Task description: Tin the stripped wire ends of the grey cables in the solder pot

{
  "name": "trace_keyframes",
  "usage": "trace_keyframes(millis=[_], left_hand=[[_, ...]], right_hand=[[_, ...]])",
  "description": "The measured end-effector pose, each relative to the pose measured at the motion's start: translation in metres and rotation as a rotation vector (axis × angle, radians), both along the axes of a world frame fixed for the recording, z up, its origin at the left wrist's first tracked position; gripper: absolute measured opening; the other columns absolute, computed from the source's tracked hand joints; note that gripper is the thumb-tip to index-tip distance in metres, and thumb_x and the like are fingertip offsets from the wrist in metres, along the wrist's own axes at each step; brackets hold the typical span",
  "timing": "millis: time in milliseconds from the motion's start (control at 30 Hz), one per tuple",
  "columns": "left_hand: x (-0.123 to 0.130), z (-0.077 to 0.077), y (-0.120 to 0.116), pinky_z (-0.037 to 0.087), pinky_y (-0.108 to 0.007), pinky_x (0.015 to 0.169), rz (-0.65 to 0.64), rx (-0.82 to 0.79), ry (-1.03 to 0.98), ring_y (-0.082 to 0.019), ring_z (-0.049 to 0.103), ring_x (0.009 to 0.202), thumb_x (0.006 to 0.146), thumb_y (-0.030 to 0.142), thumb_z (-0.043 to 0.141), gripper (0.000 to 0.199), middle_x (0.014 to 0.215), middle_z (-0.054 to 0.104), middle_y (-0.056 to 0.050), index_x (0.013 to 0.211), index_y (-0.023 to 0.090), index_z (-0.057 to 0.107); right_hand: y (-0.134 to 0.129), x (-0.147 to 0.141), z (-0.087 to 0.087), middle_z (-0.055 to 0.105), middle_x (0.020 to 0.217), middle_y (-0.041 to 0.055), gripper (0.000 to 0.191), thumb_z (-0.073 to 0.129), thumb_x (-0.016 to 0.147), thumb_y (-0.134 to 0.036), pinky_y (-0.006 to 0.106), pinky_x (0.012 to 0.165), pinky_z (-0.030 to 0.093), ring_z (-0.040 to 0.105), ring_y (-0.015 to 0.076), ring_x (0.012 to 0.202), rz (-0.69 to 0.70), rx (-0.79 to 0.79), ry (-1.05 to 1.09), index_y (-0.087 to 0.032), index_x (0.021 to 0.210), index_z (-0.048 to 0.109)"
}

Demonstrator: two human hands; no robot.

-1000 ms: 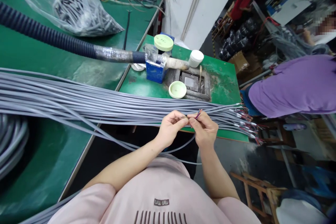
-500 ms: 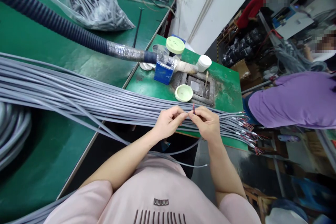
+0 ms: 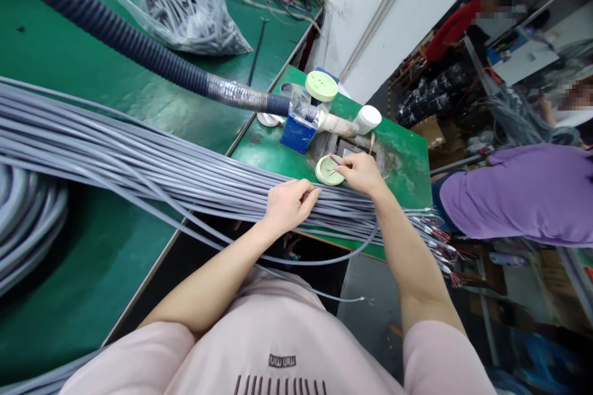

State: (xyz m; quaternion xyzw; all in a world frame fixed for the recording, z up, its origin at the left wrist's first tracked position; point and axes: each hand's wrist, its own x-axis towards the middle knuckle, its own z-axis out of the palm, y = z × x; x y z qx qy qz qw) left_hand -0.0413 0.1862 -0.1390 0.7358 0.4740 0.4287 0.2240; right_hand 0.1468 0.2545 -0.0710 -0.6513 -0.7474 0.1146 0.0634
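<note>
My right hand (image 3: 362, 173) pinches the thin dark and reddish wires at the end of a grey cable (image 3: 340, 259). The wire tips point down into a shallow pale green dish (image 3: 324, 180). From under my right wrist the cable curves back toward my body. My left hand (image 3: 288, 203) rests with curled fingers on a thick bundle of grey cables (image 3: 217, 182); whatever may be inside its fingers is hidden. At the bundle's right end, stripped coloured wires (image 3: 447, 253) fan out past the table edge.
Behind the dish stand a blue block (image 3: 299, 133) with a ribbed black hose (image 3: 134, 52), a white tub (image 3: 368, 117) and a dirty metal plate (image 3: 380, 163). A plastic bag of grey pieces (image 3: 185, 12) lies farther left. A person in purple (image 3: 514, 191) is at the right.
My hands have parted. The right hand has moved up and forward with the wires to the dish, while the left has stayed over the bundle and curled closed.
</note>
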Motion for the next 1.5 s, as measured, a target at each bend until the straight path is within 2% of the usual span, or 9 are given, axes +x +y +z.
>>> trace_keyframes(millis=[200,433,600,700,800,1000,1233,1500], left_hand=[[0.001,-0.003,0.001,0.031,-0.026,0.060,0.028,0.069,0.058,-0.014,0.052,0.061,0.091,0.037,0.049,0.032,0.059,0.056,-0.001,0.068,0.019,0.060],[0.001,-0.001,0.001,0.031,-0.026,0.061,0.018,0.071,0.054,-0.014,0.052,0.061,0.090,0.036,0.050,0.030,0.059,0.056,-0.001,0.068,0.019,0.060],[0.001,-0.001,0.000,0.032,-0.026,0.060,0.030,0.096,0.072,-0.014,0.053,0.061,0.090,0.036,0.050,0.030,0.060,0.057,-0.001,0.068,0.019,0.060],[0.001,-0.001,0.001,0.032,-0.026,0.060,0.039,0.088,0.109,-0.014,0.054,0.063,0.090,0.037,0.050,0.030,0.061,0.057,-0.001,0.069,0.019,0.060],[0.002,0.000,0.002,0.033,-0.027,0.060,0.050,0.064,0.173,-0.015,0.057,0.066,0.090,0.037,0.050,0.029,0.063,0.060,-0.001,0.070,0.020,0.061],[0.002,0.001,0.003,0.033,-0.027,0.061,0.041,0.053,0.232,-0.015,0.058,0.069,0.090,0.038,0.050,0.028,0.066,0.063,0.000,0.070,0.020,0.061],[0.003,-0.001,0.004,0.034,-0.027,0.062,0.054,0.079,0.223,-0.014,0.059,0.069,0.091,0.037,0.050,0.029,0.067,0.064,0.000,0.070,0.020,0.062],[0.003,-0.001,0.004,0.034,-0.027,0.062,0.058,0.107,0.217,-0.014,0.058,0.068,0.091,0.036,0.049,0.029,0.066,0.063,0.000,0.069,0.020,0.061]], right_hand=[[0.006,-0.005,-0.005,0.067,0.070,0.0043,0.022,0.058,0.079,-0.029,0.027,0.056,0.029,0.053,0.0147,0.064,0.000,-0.073,-0.190,-0.017,0.070,0.074],[0.007,-0.010,-0.007,0.067,0.071,0.0057,0.020,0.056,0.079,-0.026,0.027,0.057,0.029,0.054,0.0164,0.065,-0.003,-0.089,-0.259,-0.018,0.074,0.073],[0.005,-0.004,0.005,0.067,0.071,0.0060,0.020,0.056,0.079,-0.026,0.028,0.058,0.030,0.054,0.0166,0.065,0.001,-0.053,-0.233,-0.016,0.072,0.073],[0.009,0.013,0.017,0.065,0.067,0.0045,0.021,0.056,0.079,-0.028,0.027,0.057,0.030,0.053,0.0159,0.063,-0.084,0.005,-0.179,-0.015,0.072,0.072],[0.018,0.035,0.021,0.063,0.066,0.0036,0.021,0.058,0.077,-0.030,0.026,0.056,0.032,0.054,0.0159,0.062,-0.217,0.035,-0.179,-0.014,0.073,0.072],[0.041,0.061,0.003,0.068,0.074,0.0069,0.021,0.057,0.076,-0.029,0.027,0.064,0.039,0.061,0.0206,0.075,-0.342,-0.017,-0.268,-0.015,0.072,0.072],[0.052,0.062,-0.012,0.071,0.091,0.0124,0.023,0.055,0.077,-0.028,0.030,0.073,0.045,0.065,0.0257,0.091,-0.396,-0.081,-0.292,-0.016,0.083,0.074],[0.058,0.064,-0.021,0.072,0.097,0.0128,0.024,0.056,0.077,-0.028,0.031,0.078,0.047,0.066,0.0265,0.095,-0.400,-0.107,-0.295,-0.017,0.088,0.075]])
